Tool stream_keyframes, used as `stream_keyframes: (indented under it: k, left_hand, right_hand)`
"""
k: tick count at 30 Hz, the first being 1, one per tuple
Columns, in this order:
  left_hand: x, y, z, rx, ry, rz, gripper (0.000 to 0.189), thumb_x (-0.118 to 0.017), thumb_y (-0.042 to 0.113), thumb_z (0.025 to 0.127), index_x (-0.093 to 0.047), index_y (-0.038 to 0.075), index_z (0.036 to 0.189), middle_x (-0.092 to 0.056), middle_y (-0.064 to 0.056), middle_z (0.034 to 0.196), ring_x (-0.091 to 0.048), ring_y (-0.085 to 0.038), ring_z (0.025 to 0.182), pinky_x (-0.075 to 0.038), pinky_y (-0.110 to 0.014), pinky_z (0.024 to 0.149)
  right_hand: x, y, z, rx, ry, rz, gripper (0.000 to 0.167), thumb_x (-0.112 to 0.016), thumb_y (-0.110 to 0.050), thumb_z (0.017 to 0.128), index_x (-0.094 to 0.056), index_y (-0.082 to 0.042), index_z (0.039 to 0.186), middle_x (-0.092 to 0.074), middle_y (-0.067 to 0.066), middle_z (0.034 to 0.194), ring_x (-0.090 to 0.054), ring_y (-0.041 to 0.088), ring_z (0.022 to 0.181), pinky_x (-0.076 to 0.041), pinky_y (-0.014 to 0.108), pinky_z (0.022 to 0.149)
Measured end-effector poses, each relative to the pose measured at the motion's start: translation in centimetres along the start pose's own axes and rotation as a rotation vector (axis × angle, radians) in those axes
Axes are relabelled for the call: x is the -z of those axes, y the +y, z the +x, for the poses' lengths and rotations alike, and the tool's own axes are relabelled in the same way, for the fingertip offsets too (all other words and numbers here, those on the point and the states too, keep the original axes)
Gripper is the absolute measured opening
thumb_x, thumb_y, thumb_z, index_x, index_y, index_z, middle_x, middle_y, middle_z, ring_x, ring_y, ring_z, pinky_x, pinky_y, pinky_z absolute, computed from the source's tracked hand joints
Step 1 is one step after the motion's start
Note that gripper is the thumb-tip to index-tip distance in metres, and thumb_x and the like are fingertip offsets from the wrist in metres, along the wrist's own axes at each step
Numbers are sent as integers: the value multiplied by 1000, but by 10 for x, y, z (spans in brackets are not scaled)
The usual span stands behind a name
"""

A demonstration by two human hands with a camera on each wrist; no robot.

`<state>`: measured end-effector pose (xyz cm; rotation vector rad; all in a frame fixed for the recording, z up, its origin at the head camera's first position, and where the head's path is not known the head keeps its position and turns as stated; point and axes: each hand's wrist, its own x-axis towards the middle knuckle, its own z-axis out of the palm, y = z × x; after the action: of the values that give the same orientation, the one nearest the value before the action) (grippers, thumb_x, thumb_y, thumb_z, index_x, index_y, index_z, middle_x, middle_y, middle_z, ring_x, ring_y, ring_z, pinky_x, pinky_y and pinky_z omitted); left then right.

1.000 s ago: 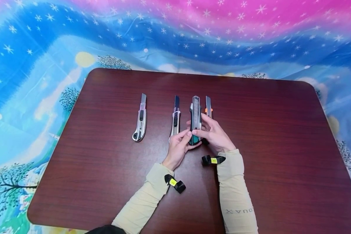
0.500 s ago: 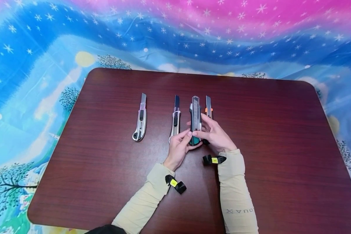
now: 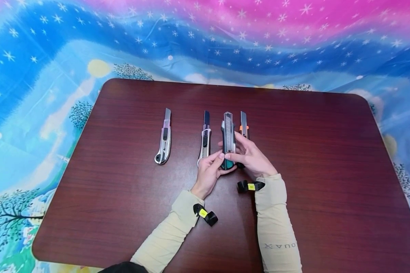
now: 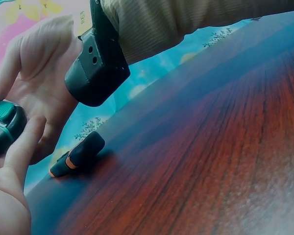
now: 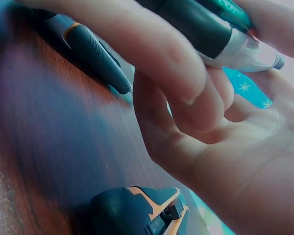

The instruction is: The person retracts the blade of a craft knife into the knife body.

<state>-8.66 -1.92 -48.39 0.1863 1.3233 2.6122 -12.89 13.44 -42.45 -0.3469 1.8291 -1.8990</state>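
Note:
Both hands hold a green-and-black utility knife (image 3: 228,138) upright above the table, a blade showing along its face. My left hand (image 3: 206,174) grips the lower end, its thumb beside the green part. My right hand (image 3: 254,156) has its thumb on the front and fingers behind the right side. In the left wrist view the knife's green end (image 4: 4,120) lies between the hands. A knife with orange parts (image 3: 244,123) lies just right of the held one, partly hidden by my right hand. To the left lies a silver-and-black knife (image 3: 205,138), its lower end behind my left hand.
Another silver snap-off knife (image 3: 164,138) lies farther left, blade pointing away. The dark red wooden table (image 3: 116,182) has rounded corners. A patterned cloth (image 3: 205,38) hangs behind it. Each wrist wears a black camera (image 3: 210,218).
Both hands and the held knife stay almost where they were, with only a very slight shift. The knives on the table have not moved.

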Motion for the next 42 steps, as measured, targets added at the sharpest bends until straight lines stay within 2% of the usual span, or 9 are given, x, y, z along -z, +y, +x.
stream_keyframes:
  k: [11, 15, 19, 23, 27, 31, 35, 37, 42]
  left_hand:
    - [-2, 2, 0, 0, 33, 11, 46, -50, 19, 101, -47, -14, 133, -59, -29, 124, -67, -17, 102, -57, -49, 88]
    - [-3, 2, 0, -5, 41, 20, 45, -50, 18, 101, -47, -14, 133, -56, -33, 126, -68, -16, 101, -57, -48, 87]
    - [-3, 3, 0, -7, 42, 19, 46, -50, 17, 101, -46, -13, 135, -51, -37, 130, -68, -15, 102, -57, -46, 88]
    - [-4, 2, 0, -2, 10, 15, 47, -49, 19, 102, -44, -13, 137, -49, -38, 131, -67, -14, 104, -56, -47, 90]
    - [-4, 2, 0, -5, -9, 38, 49, -49, 22, 102, -44, -11, 138, -50, -37, 133, -66, -15, 107, -56, -46, 90]
    - [-4, 1, 0, -19, -10, 57, 48, -50, 23, 102, -46, -9, 138, -51, -33, 134, -66, -26, 108, -57, -45, 89]
    - [-4, 0, 0, -19, -14, 48, 48, -51, 22, 101, -46, -8, 138, -51, -32, 135, -63, -37, 111, -57, -45, 89]
    - [-4, 0, 0, -19, -13, 51, 48, -52, 20, 101, -45, -9, 138, -51, -32, 135, -64, -34, 111, -57, -45, 89]
    - [-7, 0, 0, -21, 7, 48, 45, -52, 11, 100, -42, -13, 137, -48, -35, 135, -67, -16, 105, -58, -40, 88]
  right_hand:
    - [2, 0, 0, 9, -7, -25, 67, -63, -2, 90, -36, -20, 148, -51, 33, 132, -62, 20, 112, -53, 25, 91]
    - [2, -1, 0, 12, -5, -48, 66, -63, -2, 90, -35, -17, 149, -51, 32, 131, -62, 21, 112, -54, 24, 90]
    - [3, -3, 0, -2, 8, -97, 70, -64, -3, 90, -33, -18, 151, -48, 26, 140, -58, 26, 120, -54, 23, 90]
    - [6, -8, -3, -44, 61, -186, 68, -69, -7, 87, -40, -19, 147, -52, 20, 138, -59, 28, 119, -56, 23, 86]
    - [9, -13, -7, -85, 123, -323, 57, -72, -15, 87, -49, -13, 139, -64, 16, 120, -65, 25, 103, -57, 27, 77]
    - [9, -18, -9, -92, 200, -464, 52, -72, -24, 88, -53, -8, 134, -66, 15, 109, -64, 25, 93, -55, 28, 70]
    - [5, -23, -10, -82, 273, -549, 47, -72, -28, 88, -57, -7, 128, -66, 14, 105, -62, 25, 89, -54, 26, 68]
    - [1, -26, -10, -75, 313, -584, 46, -72, -29, 87, -58, -7, 124, -66, 13, 103, -62, 24, 87, -53, 28, 69]
    - [-12, -32, -8, -103, 413, -636, 53, -74, -35, 84, -50, -5, 120, -60, 12, 104, -58, 23, 89, -50, 31, 74]
